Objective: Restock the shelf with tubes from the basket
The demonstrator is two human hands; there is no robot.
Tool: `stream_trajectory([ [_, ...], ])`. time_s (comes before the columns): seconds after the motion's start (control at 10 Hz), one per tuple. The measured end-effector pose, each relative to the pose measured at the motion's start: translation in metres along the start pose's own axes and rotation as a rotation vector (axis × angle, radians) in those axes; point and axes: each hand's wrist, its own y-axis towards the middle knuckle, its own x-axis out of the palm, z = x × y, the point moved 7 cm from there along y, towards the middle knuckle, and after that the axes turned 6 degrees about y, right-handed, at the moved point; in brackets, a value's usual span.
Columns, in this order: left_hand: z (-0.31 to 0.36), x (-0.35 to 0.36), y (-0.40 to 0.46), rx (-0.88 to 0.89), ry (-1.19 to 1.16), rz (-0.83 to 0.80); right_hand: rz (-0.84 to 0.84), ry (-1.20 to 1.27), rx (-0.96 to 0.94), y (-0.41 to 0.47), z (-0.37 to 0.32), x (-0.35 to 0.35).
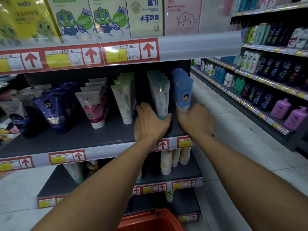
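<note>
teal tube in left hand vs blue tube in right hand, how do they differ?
Colour: the teal tube is white fading to teal; the blue tube is blue with a cartoon figure.
Top: the teal tube ends in a straight crimp, the blue tube in a rounded one.
Place: the blue tube fronts the row at the shelf's right end, the teal tube the next row left.
Shared: both stand cap-down, each gripped near its base, by the left hand and right hand.

**Goods around the aisle**

On the upper shelf stand tall cartons: a yellow box [25, 19], two pale boxes with a green cartoon frog [71, 19] [108, 18], a cream box [145, 16] and a pink box with a drawn baby face [182, 15]. Red price labels with white arrow squares [148, 50] run along the rail beneath them. Across the pale tiled floor [221, 130], another rack holds dark shampoo bottles [265, 100], white bottles [250, 61] and purple pump bottles [280, 108].
</note>
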Motion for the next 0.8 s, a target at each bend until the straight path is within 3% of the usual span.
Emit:
stream_trajectory([
  [0.1, -0.002, -0.007, -0.004, 0.019, -0.107, 0.022, 0.074, 0.036, -0.006, -0.006, -0.002, -0.009],
  [0.3, -0.017, -0.026, -0.021, 0.031, -0.242, -0.030, -0.041, -0.073, -0.006, -0.006, -0.002, -0.006],
  [0.6, -0.074, -0.088, -0.063, 0.132, -0.114, -0.054, -0.227, -0.229, -0.084, -0.021, -0.006, -0.007],
  [0.8, -0.124, -0.127, -0.092, 0.047, -0.047, -0.148, -0.075, -0.155, -0.333, -0.075, -0.044, -0.029],
])
